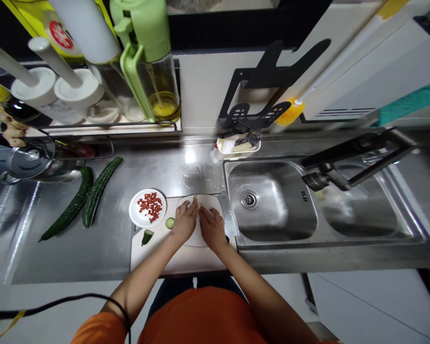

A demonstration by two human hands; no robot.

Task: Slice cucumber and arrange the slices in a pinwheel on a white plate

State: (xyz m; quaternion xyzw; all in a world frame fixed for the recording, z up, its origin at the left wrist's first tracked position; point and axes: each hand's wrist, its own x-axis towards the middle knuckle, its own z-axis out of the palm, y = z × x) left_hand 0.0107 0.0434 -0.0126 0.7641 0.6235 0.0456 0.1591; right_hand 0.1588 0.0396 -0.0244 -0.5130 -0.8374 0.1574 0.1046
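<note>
My left hand (186,220) and my right hand (212,228) are close together over a pale oval plate (186,242) on the white cutting board (146,259). Their fingers are bent and drawn together, with the tips nearly meeting around a small, thin greenish piece (199,205); its kind is too small to tell. Left of my left hand lie a round cucumber slice (169,223) and a cut cucumber end (146,237). A cleaver (230,215) lies right of my right hand, its dark handle partly hidden.
A white plate of diced red pieces (150,208) overlaps the board's left corner. Two whole cucumbers (101,193) lie farther left. The steel sink (272,200) and black faucet (329,162) are at right. An oil bottle (161,91) and seasoning jars (80,95) stand on a rack behind.
</note>
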